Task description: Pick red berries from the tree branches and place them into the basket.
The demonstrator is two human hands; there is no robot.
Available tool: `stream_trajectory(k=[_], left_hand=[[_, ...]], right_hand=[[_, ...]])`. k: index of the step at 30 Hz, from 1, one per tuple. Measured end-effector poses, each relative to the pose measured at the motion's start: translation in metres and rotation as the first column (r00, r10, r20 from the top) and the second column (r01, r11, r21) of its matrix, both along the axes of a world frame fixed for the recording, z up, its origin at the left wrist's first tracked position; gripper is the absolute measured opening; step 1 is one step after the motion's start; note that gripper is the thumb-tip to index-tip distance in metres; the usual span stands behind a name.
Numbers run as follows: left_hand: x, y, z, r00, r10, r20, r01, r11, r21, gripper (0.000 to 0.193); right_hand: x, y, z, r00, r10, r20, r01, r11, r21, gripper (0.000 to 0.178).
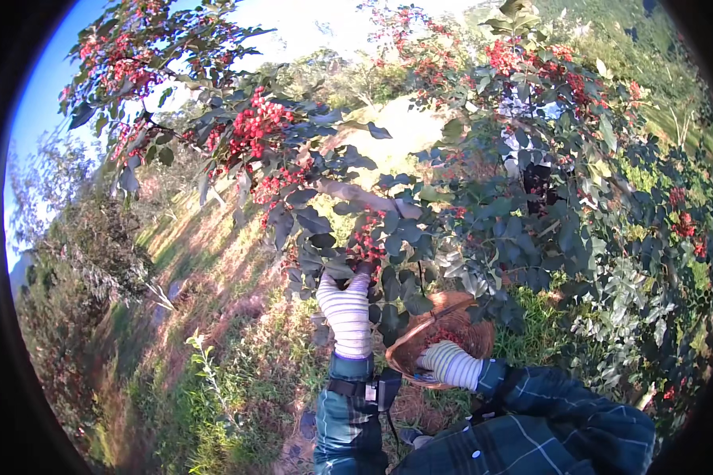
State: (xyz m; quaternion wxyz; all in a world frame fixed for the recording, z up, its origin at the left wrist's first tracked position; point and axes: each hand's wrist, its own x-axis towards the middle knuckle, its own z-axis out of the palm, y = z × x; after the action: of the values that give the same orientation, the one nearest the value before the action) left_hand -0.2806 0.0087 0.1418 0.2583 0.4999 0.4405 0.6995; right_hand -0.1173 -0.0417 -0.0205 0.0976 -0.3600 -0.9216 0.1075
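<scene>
My left hand (345, 307), in a striped white glove, reaches up into dark green leaves just under a cluster of small red berries (367, 240). Leaves cover its fingertips, so its grip does not show. To the right and lower, my right hand (454, 364), in a matching glove, dips into the mouth of a brown woven basket (477, 317). Red berries (450, 331) lie inside it. The fingers of that hand are mostly hidden by the basket and too blurred to read.
Larger berry clusters (260, 125) hang above and left of my hands. Dense leafy branches (491, 222) fill the right side. Behind them, a partly hidden pale and dark shape (531, 150) may be a person. Grassy sloping ground (253, 348) lies below, with a small leafy sapling (206, 368).
</scene>
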Motion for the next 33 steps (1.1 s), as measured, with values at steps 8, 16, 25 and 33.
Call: stream_trajectory(k=[8, 16, 25, 33], left_hand=[[-0.010, 0.009, 0.009, 0.991, 0.002, -0.136, 0.001, 1.000, 0.021, 0.019], [-0.039, 0.015, 0.036, 0.829, 0.073, -0.555, -0.125, 0.991, -0.055, 0.020], [-0.041, 0.038, 0.012, 0.926, 0.017, -0.377, 0.041, 0.989, 0.145, 0.012], [-0.025, 0.025, 0.038, 0.232, 0.450, -0.862, -0.133, 0.893, 0.430, 0.021]], right_hand=[[0.019, 0.001, -0.034, 0.982, -0.114, 0.153, 0.147, 0.963, -0.224, 0.025], [0.099, -0.015, -0.144, 0.920, 0.075, 0.384, 0.083, 0.922, -0.378, 0.060], [0.075, 0.011, -0.047, 0.988, -0.036, 0.152, 0.069, 0.973, -0.219, 0.050], [0.048, -0.004, 0.050, 0.995, 0.103, 0.013, -0.103, 0.994, 0.026, 0.043]])
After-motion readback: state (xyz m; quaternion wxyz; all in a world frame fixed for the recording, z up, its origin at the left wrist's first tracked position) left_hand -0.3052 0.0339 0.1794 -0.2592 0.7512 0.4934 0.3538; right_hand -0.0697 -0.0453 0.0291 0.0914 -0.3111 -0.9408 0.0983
